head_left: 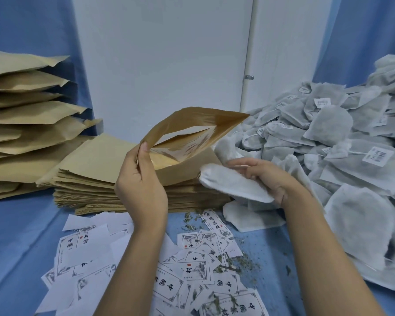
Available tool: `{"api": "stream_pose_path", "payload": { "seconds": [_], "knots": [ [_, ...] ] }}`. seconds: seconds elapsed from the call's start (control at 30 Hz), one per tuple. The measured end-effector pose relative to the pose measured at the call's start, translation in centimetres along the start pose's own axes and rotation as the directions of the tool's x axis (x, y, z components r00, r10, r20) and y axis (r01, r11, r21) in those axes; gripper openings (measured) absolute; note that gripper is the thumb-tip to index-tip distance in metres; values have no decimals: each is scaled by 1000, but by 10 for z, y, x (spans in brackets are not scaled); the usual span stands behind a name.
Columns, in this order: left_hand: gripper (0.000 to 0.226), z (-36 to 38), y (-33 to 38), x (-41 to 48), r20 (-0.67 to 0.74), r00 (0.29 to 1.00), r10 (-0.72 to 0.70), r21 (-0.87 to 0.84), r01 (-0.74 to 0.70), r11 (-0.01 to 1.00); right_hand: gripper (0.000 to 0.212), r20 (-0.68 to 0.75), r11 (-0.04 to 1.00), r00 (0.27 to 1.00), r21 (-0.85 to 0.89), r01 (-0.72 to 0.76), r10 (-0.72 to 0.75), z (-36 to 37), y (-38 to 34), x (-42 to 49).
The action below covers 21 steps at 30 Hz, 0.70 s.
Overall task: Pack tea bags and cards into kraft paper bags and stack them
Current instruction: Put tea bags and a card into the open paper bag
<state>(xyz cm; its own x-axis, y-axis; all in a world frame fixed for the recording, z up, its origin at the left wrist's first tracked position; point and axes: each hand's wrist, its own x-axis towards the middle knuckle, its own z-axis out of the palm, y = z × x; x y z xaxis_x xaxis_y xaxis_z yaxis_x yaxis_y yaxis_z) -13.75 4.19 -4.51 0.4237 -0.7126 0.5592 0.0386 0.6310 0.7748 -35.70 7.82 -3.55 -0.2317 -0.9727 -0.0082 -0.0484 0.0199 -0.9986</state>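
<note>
My left hand (140, 179) pinches the near rim of a kraft paper bag (192, 131) and holds its mouth wide open above the flat bag pile. A printed card shows inside the bag. My right hand (267, 176) grips a white tea bag (233, 183) just right of the bag's mouth, its tip close to the opening. A big heap of tea bags (340, 144) lies on the right. Printed cards (187, 270) are scattered on the blue cloth in front of me.
A stack of flat empty kraft bags (94, 176) sits in the middle under the open bag. Filled kraft bags (25, 110) are piled high at the left. Loose tea leaves (237, 265) litter the cloth. A white door stands behind.
</note>
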Motion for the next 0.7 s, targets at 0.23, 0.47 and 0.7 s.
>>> {"api": "stream_pose_path", "payload": {
  "seconds": [0.23, 0.47, 0.7],
  "knots": [
    [33, 1, 0, -2, 3, 1000, -7, 17, 7, 1000, 45, -561, 934, 824, 251, 255, -74, -1, 25, 20],
    [32, 1, -2, -2, 7, 1000, -6, 38, 5, 999, 43, -686, 964, 690, -256, 71, -233, 3, 44, 28],
    [33, 0, -1, -4, 20, 1000, 10, 55, -11, 998, 75, -548, 605, 799, -732, -314, -248, 0, 71, 34]
  ]
}}
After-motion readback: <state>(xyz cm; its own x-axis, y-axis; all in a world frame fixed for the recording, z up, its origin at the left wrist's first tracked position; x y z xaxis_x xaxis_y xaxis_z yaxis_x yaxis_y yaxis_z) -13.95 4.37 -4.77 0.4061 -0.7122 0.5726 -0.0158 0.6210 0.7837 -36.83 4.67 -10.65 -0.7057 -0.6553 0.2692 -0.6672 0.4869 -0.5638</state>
